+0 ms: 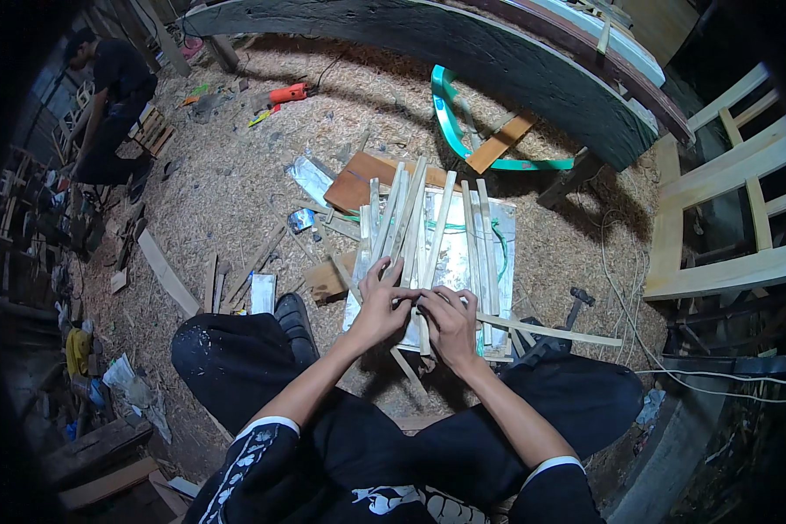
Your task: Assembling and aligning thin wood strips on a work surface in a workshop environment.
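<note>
Several thin pale wooden strips (438, 225) lie side by side, mostly lengthwise, over a silvery board (452, 256) on the floor between my legs. Green string (501, 247) runs around and between them. My left hand (381, 301) is closed above the near ends of the strips, its fingertips pinched on a wooden strip. Touching it, my right hand (450, 321) is also closed, thumb and fingers on the wood at the same spot. One long wooden strip (555, 331) sticks out to the right from beneath my right hand. The fingers partly hide what they grip.
Wood shavings cover the floor. A hammer (578, 301) lies right, a can (302, 220) left. Beyond are brown boards (355, 186), a turquoise curved frame (448, 116), a red power tool (290, 93) and a long dark beam (428, 37). Wooden frames (729, 272) stand right; another person (118, 87) works far left.
</note>
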### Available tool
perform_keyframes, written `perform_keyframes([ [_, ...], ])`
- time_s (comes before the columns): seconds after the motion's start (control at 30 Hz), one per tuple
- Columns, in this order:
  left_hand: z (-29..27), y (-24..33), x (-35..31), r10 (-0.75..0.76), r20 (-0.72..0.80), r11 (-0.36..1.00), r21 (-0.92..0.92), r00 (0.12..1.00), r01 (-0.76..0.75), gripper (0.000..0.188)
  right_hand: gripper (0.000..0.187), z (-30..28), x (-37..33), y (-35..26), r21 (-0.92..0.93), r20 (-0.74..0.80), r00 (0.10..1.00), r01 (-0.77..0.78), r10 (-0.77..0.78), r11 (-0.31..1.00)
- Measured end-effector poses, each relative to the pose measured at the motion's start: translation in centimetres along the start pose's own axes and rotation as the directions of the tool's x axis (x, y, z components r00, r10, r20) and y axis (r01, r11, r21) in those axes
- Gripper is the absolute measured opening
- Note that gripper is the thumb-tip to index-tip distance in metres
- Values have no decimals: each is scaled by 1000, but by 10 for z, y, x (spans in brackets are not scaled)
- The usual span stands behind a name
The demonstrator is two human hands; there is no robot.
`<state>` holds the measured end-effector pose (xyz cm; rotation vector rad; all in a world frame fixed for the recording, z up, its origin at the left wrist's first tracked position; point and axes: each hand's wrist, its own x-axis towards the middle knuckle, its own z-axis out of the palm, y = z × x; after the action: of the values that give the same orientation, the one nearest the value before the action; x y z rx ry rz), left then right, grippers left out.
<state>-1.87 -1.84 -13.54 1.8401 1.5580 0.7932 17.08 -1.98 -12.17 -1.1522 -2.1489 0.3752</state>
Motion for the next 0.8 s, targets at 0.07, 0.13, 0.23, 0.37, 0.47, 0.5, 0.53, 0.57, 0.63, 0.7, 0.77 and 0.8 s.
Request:
perform_keyframes([
  [0.07,-2,-1,3,-10,16,1000,9,1000,10,26,24,-1,1,1,-7,3,1000,3,-3,1000],
  [0.13,-4,1,8,2,17,999,47,1000,-3,24,23,-3,2,2,-33,-19,999,30,-31,999],
  [0.23,-12,3,12,58,61,990,128,997,-65,22,24,-7,3,3,-31,-12,1000,27,-28,999],
  [0.37,-18,4,13,105,92,978,172,990,-119,22,25,-10,-2,5,-47,-4,999,32,-32,998],
  [0.47,-19,4,15,155,95,974,153,983,-168,21,25,-12,-3,6,-25,11,999,30,-30,999],
  [0.5,-20,4,15,162,91,973,154,983,-174,20,25,-12,-3,5,-29,9,999,36,-36,999],
  [0.53,-20,4,16,171,88,971,154,981,-183,20,25,-12,-2,5,-35,5,999,42,-42,999],
  [0.57,-19,3,16,172,89,971,154,981,-184,20,25,-12,-3,5,-36,4,999,41,-41,999],
  [0.63,-19,5,17,198,76,960,184,977,-209,19,27,-11,-3,7,-44,7,999,52,-52,998],
  [0.7,-20,7,17,220,75,955,190,973,-230,20,27,-10,-3,7,-54,6,998,56,-56,997],
  [0.77,-21,11,18,242,73,948,193,968,-251,21,28,-11,-3,7,-67,7,998,60,-60,996],
  [0.8,-22,13,19,260,81,943,194,962,-271,21,28,-11,-3,7,-71,15,998,67,-66,995],
])
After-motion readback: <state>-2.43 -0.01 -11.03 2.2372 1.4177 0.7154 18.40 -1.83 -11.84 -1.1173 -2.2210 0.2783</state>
